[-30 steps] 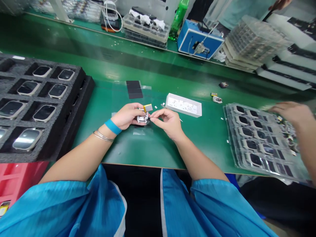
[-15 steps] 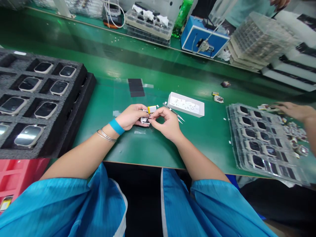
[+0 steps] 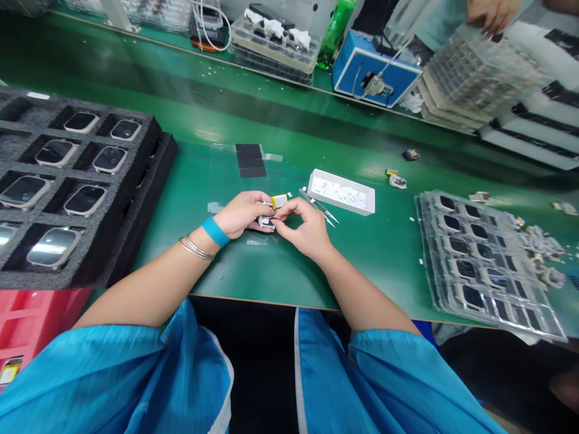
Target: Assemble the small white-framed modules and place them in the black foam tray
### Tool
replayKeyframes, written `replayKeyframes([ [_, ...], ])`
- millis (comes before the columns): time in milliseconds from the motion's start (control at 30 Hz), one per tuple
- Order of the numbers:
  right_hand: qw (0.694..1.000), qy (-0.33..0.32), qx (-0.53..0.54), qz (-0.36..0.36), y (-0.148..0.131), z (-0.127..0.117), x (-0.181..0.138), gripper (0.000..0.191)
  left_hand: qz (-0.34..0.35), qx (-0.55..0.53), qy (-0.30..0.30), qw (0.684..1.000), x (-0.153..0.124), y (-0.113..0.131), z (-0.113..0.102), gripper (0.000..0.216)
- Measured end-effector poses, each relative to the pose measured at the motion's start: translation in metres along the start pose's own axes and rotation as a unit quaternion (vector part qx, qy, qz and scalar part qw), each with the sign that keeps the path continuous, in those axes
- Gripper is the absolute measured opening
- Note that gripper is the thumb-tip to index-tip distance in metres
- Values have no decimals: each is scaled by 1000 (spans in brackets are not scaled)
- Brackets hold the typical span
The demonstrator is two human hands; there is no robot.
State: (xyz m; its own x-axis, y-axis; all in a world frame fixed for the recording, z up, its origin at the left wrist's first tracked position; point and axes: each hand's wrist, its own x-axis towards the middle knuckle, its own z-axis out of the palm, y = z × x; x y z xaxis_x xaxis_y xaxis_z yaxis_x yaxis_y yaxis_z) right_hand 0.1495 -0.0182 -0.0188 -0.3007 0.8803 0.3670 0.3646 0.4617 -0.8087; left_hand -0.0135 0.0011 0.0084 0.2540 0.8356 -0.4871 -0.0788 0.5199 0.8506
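Note:
My left hand (image 3: 246, 212) is closed around a small smartwatch case (image 3: 266, 223), pale-rimmed with dark insides. A yellow-and-silver battery (image 3: 279, 201) sticks up at its far side, beside my fingertips. Thumb and forefinger of my right hand (image 3: 304, 228) pinch together at the case's right edge; a thin dark piece, perhaps a wire, shows at the tips, too small to name. Just beyond my right hand, metal tweezers (image 3: 326, 213) lie on the green bench. Behind them stands a white box (image 3: 342, 191) with many tiny dark parts.
A dark foam tray (image 3: 93, 232) of watches stands at left. Clear plastic trays (image 3: 493, 259) with watch faces lie at right, by a heap of loose parts (image 3: 543, 244). Black strips (image 3: 250, 160) lie ahead. A blue box (image 3: 375, 69) and another person's hand (image 3: 494, 13) are at the back.
My two hands stay almost where they were on the watch case. A co-worker's hand at the right has left the loose parts; another person's hand at the upper right has come lower.

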Motion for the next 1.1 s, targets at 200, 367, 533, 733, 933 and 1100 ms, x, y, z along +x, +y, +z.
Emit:
replayKeyframes([
  [200, 995, 38, -90, -30, 0, 2, -2, 11, 23, -19, 18, 999, 2, -3, 1, 16],
  [367, 989, 66, 62, 114, 13, -1, 6, 43, 26, -19, 6, 999, 2, -5, 1, 17],
  [533, 962, 43, 208, 171, 21, 0, 11, 34, 28, -37, -17, 999, 3, -6, 0, 16],
  [733, 985, 112, 86, 102, 14, 0, 7, 17, 26, -73, -92, 993, 4, -8, -3, 30],
  [933, 991, 114, -74, -6, 10, 3, 4, 10, 22, -14, -36, 999, 7, -12, 4, 17],
  [1100, 966, 114, -204, -115, 12, 5, 2, 10, -8, -90, -25, 996, 5, -8, 3, 17],
])
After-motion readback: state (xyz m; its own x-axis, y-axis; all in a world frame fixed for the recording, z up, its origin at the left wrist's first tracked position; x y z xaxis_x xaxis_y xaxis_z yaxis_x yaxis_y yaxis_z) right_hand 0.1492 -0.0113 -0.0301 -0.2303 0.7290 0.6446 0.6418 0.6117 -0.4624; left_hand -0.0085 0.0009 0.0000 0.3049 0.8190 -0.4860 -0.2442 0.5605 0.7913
